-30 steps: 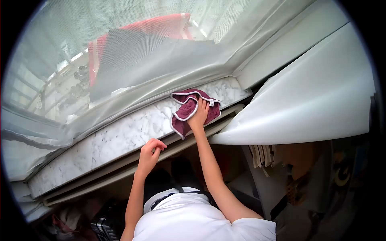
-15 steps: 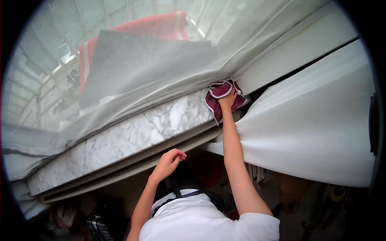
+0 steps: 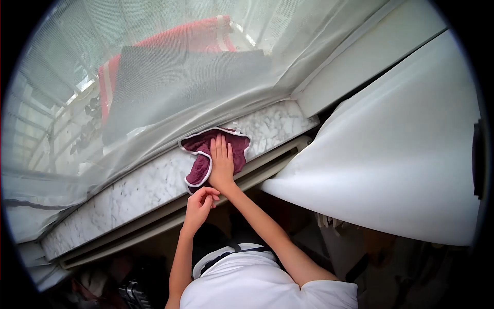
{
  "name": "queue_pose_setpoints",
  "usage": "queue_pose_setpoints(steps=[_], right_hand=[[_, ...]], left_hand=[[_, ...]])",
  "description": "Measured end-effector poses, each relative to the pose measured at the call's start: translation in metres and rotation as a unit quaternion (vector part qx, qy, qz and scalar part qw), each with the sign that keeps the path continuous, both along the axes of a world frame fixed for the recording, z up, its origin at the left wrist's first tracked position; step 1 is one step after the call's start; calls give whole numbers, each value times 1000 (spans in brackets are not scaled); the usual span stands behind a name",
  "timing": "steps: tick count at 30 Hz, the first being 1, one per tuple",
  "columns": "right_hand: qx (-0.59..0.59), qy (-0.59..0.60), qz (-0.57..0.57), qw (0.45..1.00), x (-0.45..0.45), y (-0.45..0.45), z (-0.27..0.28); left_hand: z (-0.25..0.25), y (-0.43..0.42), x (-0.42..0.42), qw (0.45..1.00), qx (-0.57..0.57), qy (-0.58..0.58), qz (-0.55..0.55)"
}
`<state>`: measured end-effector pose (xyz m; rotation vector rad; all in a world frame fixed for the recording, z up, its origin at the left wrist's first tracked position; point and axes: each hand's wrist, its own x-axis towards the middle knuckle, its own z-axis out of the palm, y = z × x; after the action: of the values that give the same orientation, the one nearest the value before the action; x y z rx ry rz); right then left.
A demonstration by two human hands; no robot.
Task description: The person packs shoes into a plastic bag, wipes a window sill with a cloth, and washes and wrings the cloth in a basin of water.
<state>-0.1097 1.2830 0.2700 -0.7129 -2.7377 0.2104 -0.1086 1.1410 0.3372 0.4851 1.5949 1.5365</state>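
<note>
A maroon cloth with a pale border lies bunched on the marble sill, one side folded over. My right hand presses on it from above, fingers stretched out flat and pointing away from me. Part of the cloth hangs over the sill's front edge. Just in front of that edge is my left hand, close to my right wrist; its fingers are loosely curled in and nothing shows in them.
A sheer curtain hangs along the back of the sill. Behind it are a grey sheet and a pink cloth. White fabric drapes at the right. A rail runs below the sill's front.
My right hand has swept the maroon cloth leftward along the sill, from its right end to near the middle. My left hand has shifted slightly left, and the two hands are now close together.
</note>
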Motion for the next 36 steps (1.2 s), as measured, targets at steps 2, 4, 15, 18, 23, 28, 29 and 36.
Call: queue_pose_setpoints(steps=[2, 4, 15, 18, 23, 28, 29, 36], right_hand=[[-29, 77, -26, 996, 10, 31, -1], [5, 71, -78, 994, 26, 75, -5], [15, 32, -254, 967, 30, 247, -24], [83, 30, -250, 964, 16, 214, -30], [31, 8, -70, 997, 5, 84, -7], [-7, -59, 93, 994, -18, -48, 7], [118, -70, 113, 984, -27, -76, -14], [-131, 137, 377, 907, -22, -209, -23]], left_hand=[[2, 2, -9, 1000, 8, 14, -1], [2, 7, -13, 1000, 22, -3, 10], [-4, 10, 17, 999, 9, -42, -28], [-6, 0, 19, 998, 13, -49, -25], [-4, -24, 8, 997, 22, -56, 52], [13, -54, -14, 990, 53, -10, 130], [21, -59, -17, 987, 54, -5, 149], [45, -53, -25, 984, 123, 22, 127]])
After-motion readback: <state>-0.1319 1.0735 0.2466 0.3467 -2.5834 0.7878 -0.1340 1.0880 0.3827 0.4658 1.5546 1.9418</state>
